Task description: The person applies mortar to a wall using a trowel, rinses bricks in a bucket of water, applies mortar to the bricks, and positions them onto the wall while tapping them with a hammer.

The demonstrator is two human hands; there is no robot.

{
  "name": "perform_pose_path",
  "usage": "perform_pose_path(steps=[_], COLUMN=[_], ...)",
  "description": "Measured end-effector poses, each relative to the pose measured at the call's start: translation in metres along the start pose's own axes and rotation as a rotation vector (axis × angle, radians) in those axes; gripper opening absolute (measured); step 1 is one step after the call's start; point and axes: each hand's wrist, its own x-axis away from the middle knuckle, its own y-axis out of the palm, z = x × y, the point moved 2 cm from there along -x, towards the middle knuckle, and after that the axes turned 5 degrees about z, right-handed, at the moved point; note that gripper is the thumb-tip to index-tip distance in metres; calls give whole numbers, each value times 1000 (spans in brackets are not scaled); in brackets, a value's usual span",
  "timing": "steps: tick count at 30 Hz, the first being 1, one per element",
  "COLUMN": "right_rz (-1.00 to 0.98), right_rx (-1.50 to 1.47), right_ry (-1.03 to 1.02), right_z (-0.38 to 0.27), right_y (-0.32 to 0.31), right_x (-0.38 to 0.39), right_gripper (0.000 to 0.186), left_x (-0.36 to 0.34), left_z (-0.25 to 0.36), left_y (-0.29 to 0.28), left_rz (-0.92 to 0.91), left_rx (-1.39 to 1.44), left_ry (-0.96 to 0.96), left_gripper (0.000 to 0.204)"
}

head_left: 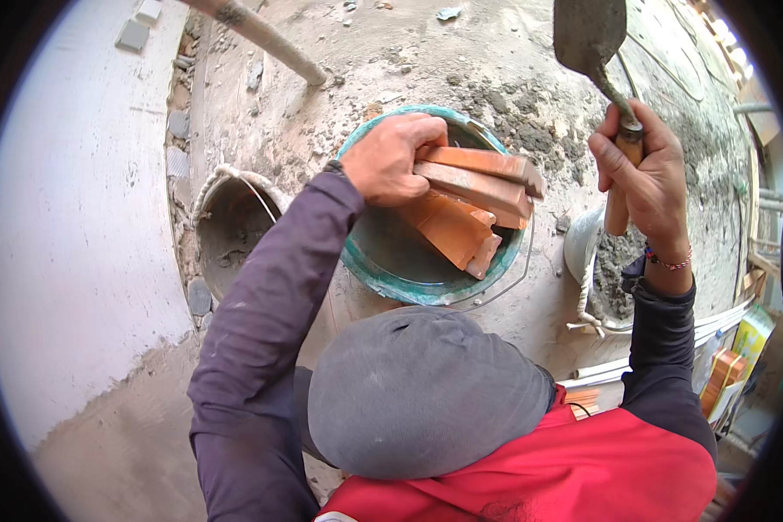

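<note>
My left hand (387, 159) is closed on the near ends of a pair of thin red clay bricks (483, 178), stacked flat, above a teal-rimmed bucket (354, 268). Below them, an orange clay brick (448, 228) with a notched end leans inside the bucket, over what looks like murky water. My fingertips are partly hidden by the bricks. To the right, my right hand (652, 170) is wrapped round the wooden handle of a trowel (590, 35). Its grey, mortar-stained blade points up and away, apart from the bricks.
A bucket of wet mortar (616, 274) stands below my right hand. Another bucket (226, 230) with a grey inside is left of the teal one. A slanted pole (274, 48) meets the rubble-strewn floor beyond. A white wall (78, 217) runs along the left; more bricks (722, 374) lie far right.
</note>
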Motion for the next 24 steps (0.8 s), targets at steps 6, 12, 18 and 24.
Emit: perform_pose_path(steps=[6, 12, 18, 24], right_rz=[55, 53, 38, 2], right_rx=[31, 27, 14, 23], right_ry=[-26, -11, -29, -1], right_z=[-5, -1, -5, -1], right_y=[-20, -15, -4, 2], right_x=[10, 17, 20, 24], right_gripper=[18, 21, 25, 26], left_x=[-7, -17, -37, -41], left_z=[29, 42, 49, 29], left_y=[-57, -56, -7, 42], left_rz=[-173, -411, -510, -415], left_rx=[-309, -809, -1030, -1277], left_ry=[-61, -305, -183, -22], left_gripper=[25, 16, 18, 20])
